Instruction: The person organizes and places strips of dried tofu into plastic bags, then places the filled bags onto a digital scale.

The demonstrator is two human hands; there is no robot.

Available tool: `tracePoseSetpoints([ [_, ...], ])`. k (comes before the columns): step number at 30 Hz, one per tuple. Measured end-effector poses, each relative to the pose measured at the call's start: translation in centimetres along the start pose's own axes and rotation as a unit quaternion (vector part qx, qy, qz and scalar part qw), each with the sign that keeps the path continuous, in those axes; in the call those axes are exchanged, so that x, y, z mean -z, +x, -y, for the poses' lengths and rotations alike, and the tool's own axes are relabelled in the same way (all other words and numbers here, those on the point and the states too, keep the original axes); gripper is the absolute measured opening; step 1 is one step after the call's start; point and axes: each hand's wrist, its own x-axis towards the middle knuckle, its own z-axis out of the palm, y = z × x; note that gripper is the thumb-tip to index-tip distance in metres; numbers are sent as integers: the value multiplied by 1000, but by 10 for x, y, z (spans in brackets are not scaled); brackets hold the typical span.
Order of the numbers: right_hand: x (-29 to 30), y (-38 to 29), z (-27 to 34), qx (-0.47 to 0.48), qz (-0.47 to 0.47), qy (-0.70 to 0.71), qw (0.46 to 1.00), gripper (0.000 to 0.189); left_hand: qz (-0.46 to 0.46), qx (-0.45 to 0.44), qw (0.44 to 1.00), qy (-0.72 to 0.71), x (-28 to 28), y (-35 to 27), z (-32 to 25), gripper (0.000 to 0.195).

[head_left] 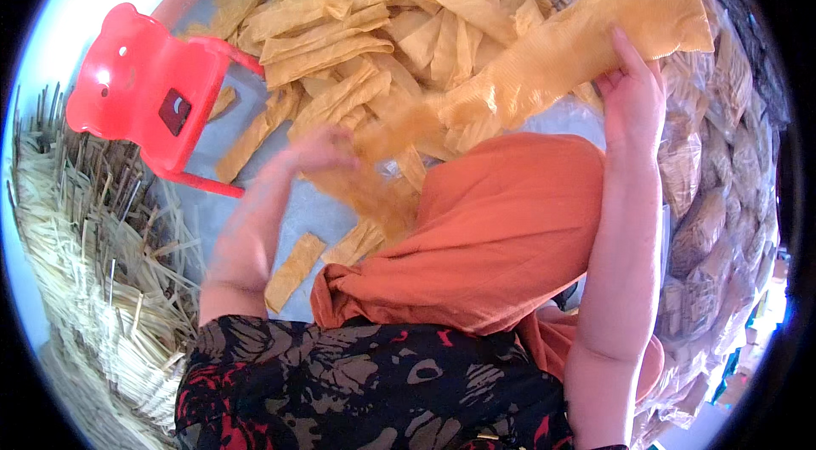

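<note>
My right hand (631, 77) grips the lower edge of a long, crinkled yellow-tan strip (561, 58), a thin sheet whose exact material I cannot tell. Its wide far end stands out past my fingers, while the rest slopes down to the left over a heap of similar strips (338, 36). At the strip's blurred lower left part is my left hand (328, 147), itself smeared by motion. Whether its fingers hold the strip is unclear. An orange cloth (510, 227) covers my lap, below the strip.
To the left stands a small red plastic chair (143, 80) with a bear-shaped back and a dark flat object (174, 111) on its seat. Pale straw-like strands (121, 310) and thin sticks pile up at the lower left. Packets in clear plastic (698, 239) are stacked along the right.
</note>
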Motion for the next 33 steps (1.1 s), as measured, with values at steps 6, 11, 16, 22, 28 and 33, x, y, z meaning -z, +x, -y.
tracePoseSetpoints([
  [6, -3, -2, 4, 57, -18, 38, 997, 40, -202, -29, 975, -88, 139, 55, -114, 90],
  [11, -3, 0, 0, 66, -44, 42, 996, 40, -316, 3, 865, -391, 97, 116, -146, 86],
  [16, -6, 0, 2, 40, -32, 29, 998, 41, -55, -22, 966, -252, -70, 134, 8, 34],
  [22, 2, 0, 4, 21, -34, 32, 999, 42, -71, 63, 992, 87, -224, 12, 53, 64],
  [28, -2, 1, 5, 48, -49, 2, 998, 40, -52, 155, 983, 84, -226, 17, 53, 73],
  [33, 3, 4, 5, 48, -39, 18, 998, 41, -111, 85, 980, 142, -223, -2, 54, 71],
])
